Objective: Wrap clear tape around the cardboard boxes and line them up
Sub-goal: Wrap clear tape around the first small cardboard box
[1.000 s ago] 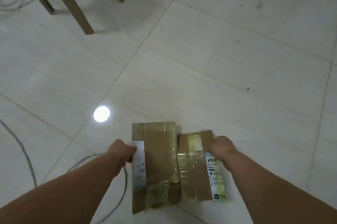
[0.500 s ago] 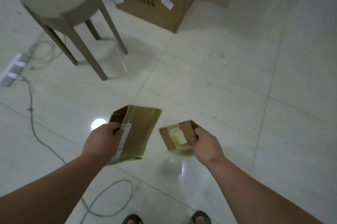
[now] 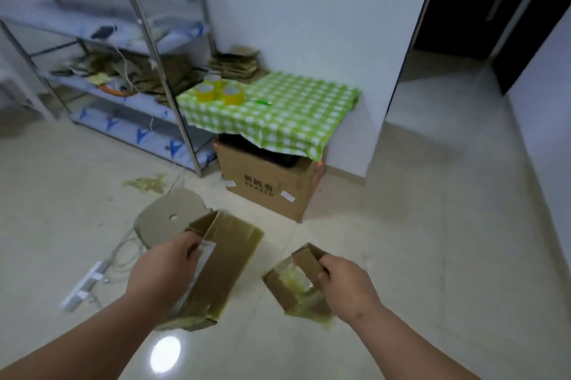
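Gripping taped boxes, larger box (image 3: 216, 268) left hand (image 3: 163, 271), smaller box (image 3: 296, 283) right hand (image 3: 346, 287).

glossy tiled floor (image 3: 432, 256); matt cardboard boxes (image 3: 222, 265) under shiny, seemingly plastic tape.

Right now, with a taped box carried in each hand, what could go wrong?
1. The right hand holds the smaller box by one edge only; it hangs tilted and might slip.
2. A power strip and cable lie on the floor left of the left hand; they could trip the person.
3. The round stool stands just beyond the larger box; the box could knock it.
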`<state>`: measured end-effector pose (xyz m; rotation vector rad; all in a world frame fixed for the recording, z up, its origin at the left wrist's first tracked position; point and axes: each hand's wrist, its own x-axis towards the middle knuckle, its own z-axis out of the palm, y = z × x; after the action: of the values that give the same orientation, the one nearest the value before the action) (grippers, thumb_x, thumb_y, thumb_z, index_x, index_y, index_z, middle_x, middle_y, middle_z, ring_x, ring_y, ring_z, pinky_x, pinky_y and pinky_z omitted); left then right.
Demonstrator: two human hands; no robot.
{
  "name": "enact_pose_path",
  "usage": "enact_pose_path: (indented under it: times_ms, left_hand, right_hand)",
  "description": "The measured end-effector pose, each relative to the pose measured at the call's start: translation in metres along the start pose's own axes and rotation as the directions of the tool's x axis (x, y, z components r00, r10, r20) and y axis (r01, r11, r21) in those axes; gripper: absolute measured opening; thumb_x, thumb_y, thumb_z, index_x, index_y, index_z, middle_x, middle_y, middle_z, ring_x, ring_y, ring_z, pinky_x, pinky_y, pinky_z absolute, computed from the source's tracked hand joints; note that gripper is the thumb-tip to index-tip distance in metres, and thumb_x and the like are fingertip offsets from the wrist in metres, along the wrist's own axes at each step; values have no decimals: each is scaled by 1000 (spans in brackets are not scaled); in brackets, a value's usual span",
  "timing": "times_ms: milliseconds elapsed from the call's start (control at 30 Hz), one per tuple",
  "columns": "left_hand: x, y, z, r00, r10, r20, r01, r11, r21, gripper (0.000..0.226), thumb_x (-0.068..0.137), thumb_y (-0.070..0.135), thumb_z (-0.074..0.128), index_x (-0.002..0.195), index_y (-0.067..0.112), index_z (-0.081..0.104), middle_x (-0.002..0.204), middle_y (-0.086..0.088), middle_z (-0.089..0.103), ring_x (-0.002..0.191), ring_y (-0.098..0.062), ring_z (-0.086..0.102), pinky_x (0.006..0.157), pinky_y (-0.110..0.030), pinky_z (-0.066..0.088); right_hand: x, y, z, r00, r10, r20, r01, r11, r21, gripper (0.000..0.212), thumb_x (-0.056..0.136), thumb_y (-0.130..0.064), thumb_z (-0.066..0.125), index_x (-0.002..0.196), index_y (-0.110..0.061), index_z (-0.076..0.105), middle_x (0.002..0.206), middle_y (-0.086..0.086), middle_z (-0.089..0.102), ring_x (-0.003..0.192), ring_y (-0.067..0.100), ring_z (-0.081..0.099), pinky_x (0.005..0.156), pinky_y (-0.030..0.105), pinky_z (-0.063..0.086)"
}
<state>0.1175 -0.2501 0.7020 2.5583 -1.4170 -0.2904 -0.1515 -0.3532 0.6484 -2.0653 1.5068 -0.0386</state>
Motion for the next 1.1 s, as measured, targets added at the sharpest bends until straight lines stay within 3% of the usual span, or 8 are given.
enact_pose_path:
  times_ms: [233, 333, 467, 600, 833, 1100]
  left_hand:
    - [110, 58, -52, 981, -64, -185, 48, 995, -91, 22, 99, 27, 48, 113, 30, 64, 93, 5, 63, 80, -14, 51, 70, -31, 44]
    - [162, 65, -59, 979, -90, -185, 61, 986, -154, 25, 98, 26, 51, 118, 29, 65, 102, 2, 69, 86, -17, 55, 75, -32, 45]
    - [247, 63, -65, 975, -113, -191, 79, 981, -177, 26, 97, 24, 53, 119, 27, 66, 107, 0, 71, 96, -23, 63, 76, -32, 46]
    - [338, 57, -82, 971, -139, -196, 95, 972, -215, 22, 98, 27, 52, 115, 30, 67, 101, 1, 71, 89, -22, 62, 75, -33, 50]
    - [501, 49, -124, 966, -160, -204, 102, 957, -270, 27, 98, 24, 53, 122, 25, 66, 108, -2, 70, 97, -24, 62, 79, -32, 46]
    - [686, 65, -136, 911, -342, -230, 199, 853, -482, 20, 97, 22, 58, 114, 21, 68, 89, 2, 61, 80, -20, 56, 71, -34, 44]
  right_hand:
    - [108, -29, -111, 996, -85, -41, 86, 996, 23, 14, 97, -25, 46, 85, -27, 53, 83, -7, 58, 78, 19, 57, 62, 31, 43]
    - [157, -46, -134, 994, -104, -35, 104, 994, 16, 15, 98, -24, 45, 88, -24, 57, 80, -5, 59, 74, 17, 56, 59, 30, 40]
    - [241, -76, -150, 993, -101, -57, 104, 993, 49, 13, 97, -25, 49, 88, -24, 58, 82, -5, 62, 78, 18, 60, 65, 32, 46]
    - [328, -114, -166, 991, -105, -87, 113, 989, 93, 19, 97, -25, 51, 78, -30, 52, 77, -9, 61, 75, 15, 61, 66, 32, 48]
    - [468, -176, -211, 984, -101, -149, 130, 970, 203, 10, 97, -23, 52, 93, -24, 61, 85, -5, 64, 77, 15, 61, 66, 34, 48]
    - [661, -219, -250, 966, -50, -253, 152, 904, 400, 9, 95, -18, 55, 87, -22, 58, 86, -1, 65, 81, 21, 59, 68, 32, 43]
